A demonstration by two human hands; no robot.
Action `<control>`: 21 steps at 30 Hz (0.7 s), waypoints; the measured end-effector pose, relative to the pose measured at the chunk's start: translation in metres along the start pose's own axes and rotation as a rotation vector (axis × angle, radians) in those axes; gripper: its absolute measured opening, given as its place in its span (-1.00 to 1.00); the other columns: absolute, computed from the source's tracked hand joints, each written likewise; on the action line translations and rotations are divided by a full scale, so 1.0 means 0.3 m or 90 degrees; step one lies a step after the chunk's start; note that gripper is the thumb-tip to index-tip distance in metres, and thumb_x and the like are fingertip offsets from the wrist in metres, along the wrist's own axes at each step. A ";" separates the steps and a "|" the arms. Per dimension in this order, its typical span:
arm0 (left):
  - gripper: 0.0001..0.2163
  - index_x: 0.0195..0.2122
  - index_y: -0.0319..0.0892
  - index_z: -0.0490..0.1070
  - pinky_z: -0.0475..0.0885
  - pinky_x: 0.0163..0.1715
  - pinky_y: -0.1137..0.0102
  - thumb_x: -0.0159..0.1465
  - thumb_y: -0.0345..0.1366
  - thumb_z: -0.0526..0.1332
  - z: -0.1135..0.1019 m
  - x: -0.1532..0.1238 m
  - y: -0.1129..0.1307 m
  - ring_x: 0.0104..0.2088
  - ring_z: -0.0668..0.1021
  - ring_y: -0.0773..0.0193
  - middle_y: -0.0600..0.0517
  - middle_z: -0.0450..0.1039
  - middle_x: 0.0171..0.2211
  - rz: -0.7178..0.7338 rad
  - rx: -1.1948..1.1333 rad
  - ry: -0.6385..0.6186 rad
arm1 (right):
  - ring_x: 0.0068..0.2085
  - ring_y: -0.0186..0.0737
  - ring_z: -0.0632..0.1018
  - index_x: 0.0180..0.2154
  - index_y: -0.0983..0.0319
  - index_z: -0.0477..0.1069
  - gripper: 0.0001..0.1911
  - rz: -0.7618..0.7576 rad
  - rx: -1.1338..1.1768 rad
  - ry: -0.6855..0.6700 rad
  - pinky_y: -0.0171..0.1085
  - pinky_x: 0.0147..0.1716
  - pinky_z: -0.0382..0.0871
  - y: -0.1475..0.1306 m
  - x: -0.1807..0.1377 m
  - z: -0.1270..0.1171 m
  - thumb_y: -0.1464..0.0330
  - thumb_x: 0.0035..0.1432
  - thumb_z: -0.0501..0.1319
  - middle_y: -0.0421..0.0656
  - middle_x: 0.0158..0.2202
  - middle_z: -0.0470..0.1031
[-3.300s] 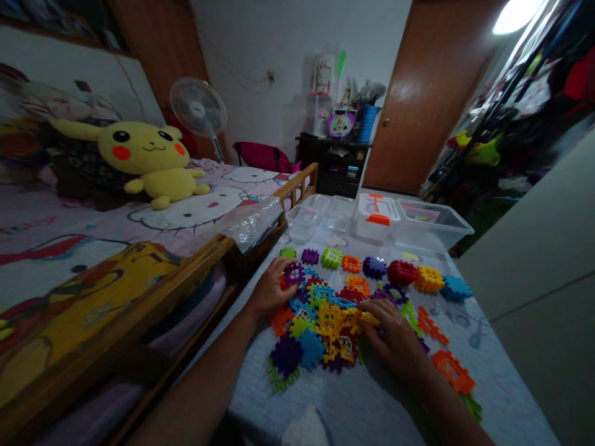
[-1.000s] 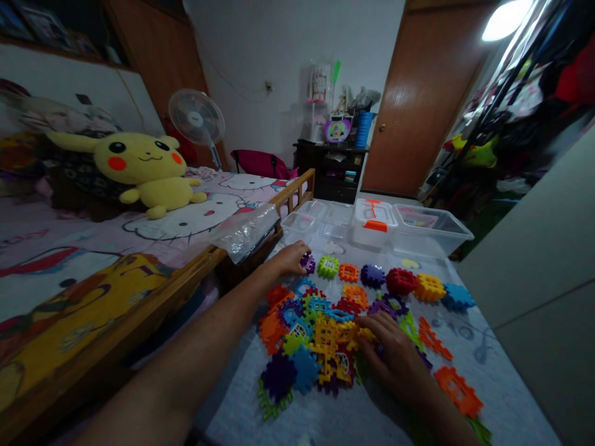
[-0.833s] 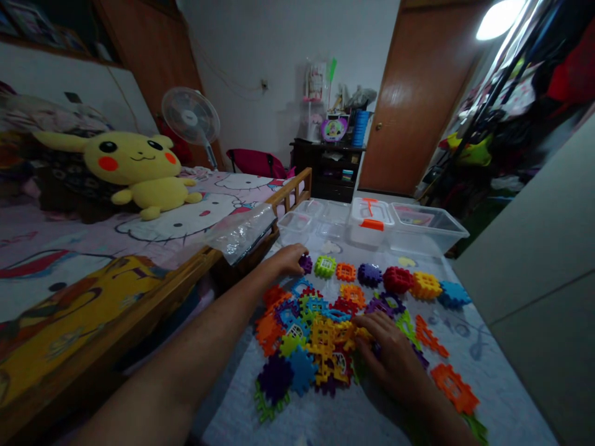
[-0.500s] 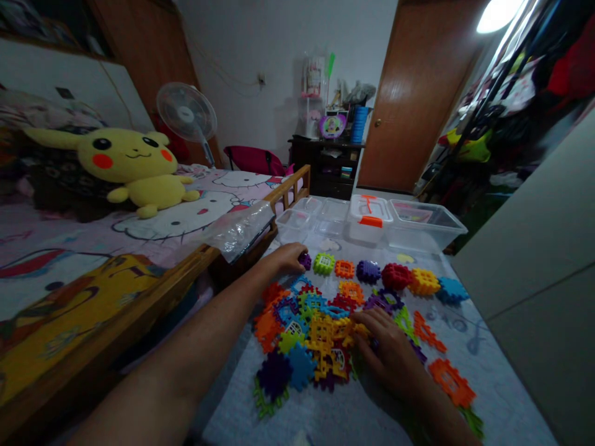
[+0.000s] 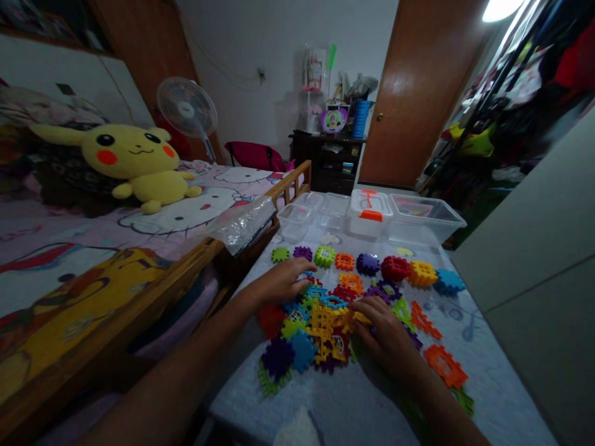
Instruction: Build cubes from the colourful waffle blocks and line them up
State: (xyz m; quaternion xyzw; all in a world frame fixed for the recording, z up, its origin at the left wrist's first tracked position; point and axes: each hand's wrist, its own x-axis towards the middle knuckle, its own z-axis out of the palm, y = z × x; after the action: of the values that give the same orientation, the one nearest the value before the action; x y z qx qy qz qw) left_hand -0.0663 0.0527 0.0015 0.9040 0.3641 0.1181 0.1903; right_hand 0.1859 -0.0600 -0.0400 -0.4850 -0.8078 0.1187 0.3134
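Loose interlocking plastic building pieces lie heaped on the table, with blue (image 5: 303,350), dark purple (image 5: 277,357) and yellow (image 5: 321,323) ones at the front. My left hand (image 5: 286,282) is over the heap's far left edge, thumb and fingers apart around a small blue piece (image 5: 308,274); no firm grip shows. At the heap's right side, my right hand (image 5: 385,334) has its fingers curled on a yellow piece (image 5: 361,318), partly hiding it. Behind the heap runs a row of pieces sorted by colour, from green (image 5: 280,254) and purple (image 5: 302,253) to red (image 5: 395,269) and blue (image 5: 449,282).
Clear plastic boxes (image 5: 425,220) stand along the table's far end, one with an orange-latched lid (image 5: 370,204). A wooden bed rail (image 5: 199,254) borders the left side, with a plastic bag (image 5: 244,224) on it. Orange pieces (image 5: 445,365) lie at the right.
My left hand has drawn back from the purple piece in the row to the heap, uncovering the row's left end with a green piece. My right hand stays nearly in place.
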 end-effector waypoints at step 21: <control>-0.67 -0.10 -0.10 0.45 0.36 -0.24 0.40 0.07 -0.42 0.24 0.133 0.074 0.185 -0.21 0.53 0.17 0.01 0.53 -0.21 -0.099 -0.010 -0.068 | -0.23 -0.14 0.52 -0.27 0.20 0.44 -0.83 0.033 0.027 0.082 -0.17 -0.23 0.43 0.005 0.010 0.008 0.43 0.24 0.07 -0.09 -0.29 0.52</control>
State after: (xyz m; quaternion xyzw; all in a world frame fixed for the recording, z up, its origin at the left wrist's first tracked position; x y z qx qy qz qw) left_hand -0.0025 0.0211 -0.0089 0.8765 0.4219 0.0571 0.2249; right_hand 0.1845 -0.0566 -0.0414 -0.5057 -0.7702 0.1127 0.3719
